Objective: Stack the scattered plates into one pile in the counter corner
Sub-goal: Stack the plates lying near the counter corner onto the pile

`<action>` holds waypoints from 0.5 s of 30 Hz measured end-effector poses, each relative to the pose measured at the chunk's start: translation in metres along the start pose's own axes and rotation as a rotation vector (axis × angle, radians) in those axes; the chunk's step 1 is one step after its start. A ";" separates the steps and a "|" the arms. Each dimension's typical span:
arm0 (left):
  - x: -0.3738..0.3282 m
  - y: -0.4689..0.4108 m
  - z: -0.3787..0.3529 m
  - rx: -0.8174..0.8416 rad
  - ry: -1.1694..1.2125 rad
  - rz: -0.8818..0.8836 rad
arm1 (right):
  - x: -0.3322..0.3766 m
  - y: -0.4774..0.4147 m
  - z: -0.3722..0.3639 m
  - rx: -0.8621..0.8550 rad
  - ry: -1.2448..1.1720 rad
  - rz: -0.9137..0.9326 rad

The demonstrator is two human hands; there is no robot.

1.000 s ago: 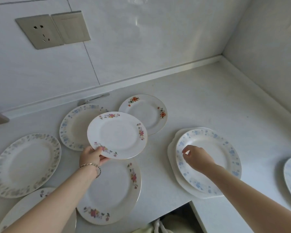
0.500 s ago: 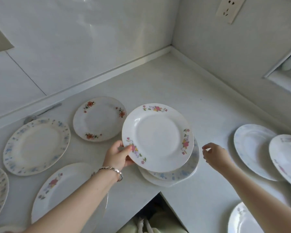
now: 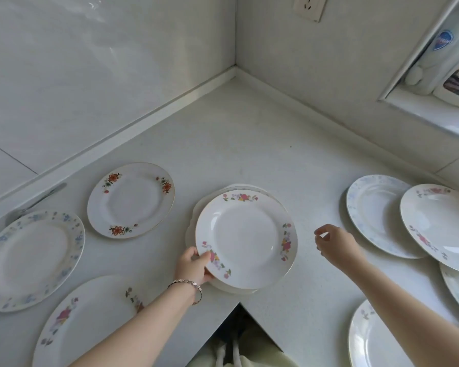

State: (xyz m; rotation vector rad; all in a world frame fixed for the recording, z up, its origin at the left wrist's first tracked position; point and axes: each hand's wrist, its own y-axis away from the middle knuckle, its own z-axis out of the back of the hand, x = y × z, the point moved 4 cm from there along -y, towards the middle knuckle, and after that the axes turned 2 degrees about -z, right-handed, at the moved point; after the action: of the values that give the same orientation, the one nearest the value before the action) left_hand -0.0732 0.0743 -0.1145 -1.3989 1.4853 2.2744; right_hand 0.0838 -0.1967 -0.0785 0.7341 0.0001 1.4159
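The round white china plate with pink flowers on its rim (image 3: 245,238) lies over the short pile of white plates (image 3: 236,187); I cannot tell whether it has touched down. The left hand (image 3: 192,266) grasps its near-left rim. Right of the pile, the right hand (image 3: 334,246) hovers over the pale counter (image 3: 249,141), fingers loosely curled, holding nothing. Left of the pile lies an orange-flowered white plate (image 3: 131,200). Farther right of the pile, two plates overlap (image 3: 374,215).

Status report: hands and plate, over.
Left hand grips pink-flowered plate by near rim. Plate over the pile, contact unclear. Right hand free, beside pile. Nothing blocking.
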 end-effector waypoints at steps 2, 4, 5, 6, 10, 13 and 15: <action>-0.002 -0.005 0.008 -0.073 -0.112 0.001 | 0.002 0.001 -0.002 0.012 0.025 0.008; -0.011 -0.007 0.013 -0.108 -0.304 -0.070 | 0.003 0.003 -0.003 0.020 0.050 0.007; -0.015 -0.007 0.013 -0.109 -0.395 -0.104 | 0.004 0.004 -0.004 0.023 0.061 0.008; -0.018 -0.007 0.012 -0.114 -0.470 -0.133 | 0.004 0.005 -0.005 0.028 0.068 0.009; -0.025 -0.011 0.010 -0.110 -0.681 -0.177 | 0.007 0.007 -0.008 0.047 0.093 0.015; -0.027 -0.014 0.007 -0.108 -0.852 -0.206 | 0.009 0.009 -0.008 0.055 0.115 0.022; -0.029 -0.017 0.006 -0.123 -0.941 -0.224 | 0.012 0.011 -0.008 0.061 0.124 0.029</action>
State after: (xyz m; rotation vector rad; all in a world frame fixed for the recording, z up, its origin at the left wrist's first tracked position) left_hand -0.0520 0.0990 -0.1040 -0.3244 0.8361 2.3441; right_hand 0.0727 -0.1825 -0.0744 0.6976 0.1303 1.4930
